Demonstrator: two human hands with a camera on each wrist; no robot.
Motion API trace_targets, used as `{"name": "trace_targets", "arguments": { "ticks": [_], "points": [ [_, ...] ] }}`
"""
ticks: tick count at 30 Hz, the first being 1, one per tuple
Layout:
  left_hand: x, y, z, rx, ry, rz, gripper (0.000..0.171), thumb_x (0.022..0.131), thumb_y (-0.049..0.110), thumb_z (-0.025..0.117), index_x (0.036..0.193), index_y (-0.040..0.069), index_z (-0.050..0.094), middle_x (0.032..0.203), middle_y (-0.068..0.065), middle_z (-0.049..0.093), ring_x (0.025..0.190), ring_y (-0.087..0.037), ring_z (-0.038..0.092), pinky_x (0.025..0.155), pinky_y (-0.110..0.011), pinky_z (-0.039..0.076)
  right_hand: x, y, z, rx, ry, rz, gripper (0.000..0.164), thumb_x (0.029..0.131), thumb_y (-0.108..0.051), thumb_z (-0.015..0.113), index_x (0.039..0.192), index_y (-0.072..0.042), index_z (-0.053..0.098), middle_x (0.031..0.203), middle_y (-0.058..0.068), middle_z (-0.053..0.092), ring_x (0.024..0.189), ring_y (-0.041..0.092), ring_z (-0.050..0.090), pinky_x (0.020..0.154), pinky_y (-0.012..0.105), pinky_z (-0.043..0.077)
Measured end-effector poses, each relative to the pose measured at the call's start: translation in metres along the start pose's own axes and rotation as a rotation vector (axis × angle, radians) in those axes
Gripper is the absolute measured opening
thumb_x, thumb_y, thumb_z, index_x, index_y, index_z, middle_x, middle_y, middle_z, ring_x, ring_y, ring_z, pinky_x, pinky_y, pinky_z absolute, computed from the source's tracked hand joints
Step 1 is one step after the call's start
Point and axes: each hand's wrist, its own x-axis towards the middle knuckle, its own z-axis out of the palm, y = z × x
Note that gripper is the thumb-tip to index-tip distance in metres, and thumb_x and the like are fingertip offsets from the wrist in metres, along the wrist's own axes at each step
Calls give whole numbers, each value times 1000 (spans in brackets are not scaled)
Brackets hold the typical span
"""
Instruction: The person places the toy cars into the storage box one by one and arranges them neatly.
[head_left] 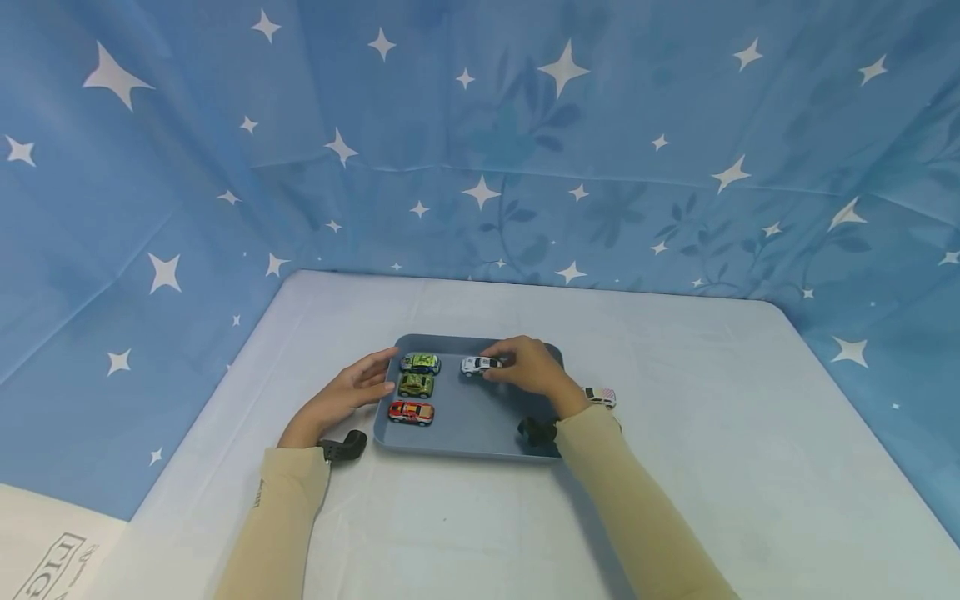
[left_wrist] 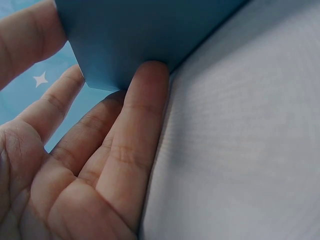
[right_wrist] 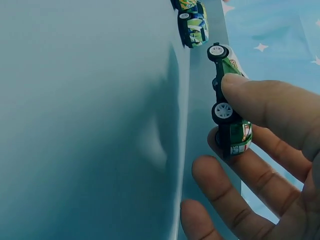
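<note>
My right hand pinches a white-and-green toy car between thumb and fingers over the far part of the grey-blue tray. In the right wrist view the car's white-spoked wheels and dark underside face the camera. At the tray's left end my left hand lies with loosely extended fingers; their tips touch the outer wall. Three toy cars line the tray's left side: a yellow-green and blue one farthest back, an olive-green one, and a red one nearest me.
Another white toy car with pinkish markings sits on the white tabletop right of the tray, partly behind my right wrist. A blue curtain with white stars rises behind the table. Printed pale material shows at lower left.
</note>
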Motion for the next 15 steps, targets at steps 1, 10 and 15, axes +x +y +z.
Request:
{"name": "trace_targets", "arguments": {
  "ticks": [1,10,15],
  "points": [
    [0,0,0,-1,2,-1,76,110,26,65,173,11,26,178,-24,19,161,-52,19,127,-67,25,1,-1,1,-1,2,2,28,95,-8,84,122,-2,81,117,13,79,75,11,65,65,28,51],
    [2,-1,0,-14,11,2,76,109,24,67,172,9,27,176,-26,23,160,-53,22,127,-67,26,8,-7,8,-1,2,29,29,95,-8,84,123,-3,81,116,13,79,70,11,60,63,27,49],
    [2,0,0,-16,11,6,78,108,24,67,173,8,26,176,-26,22,160,-53,22,127,-67,26,11,-9,10,-5,6,54,29,95,-9,85,123,-3,81,114,12,80,69,11,62,63,27,50]
  ]
}}
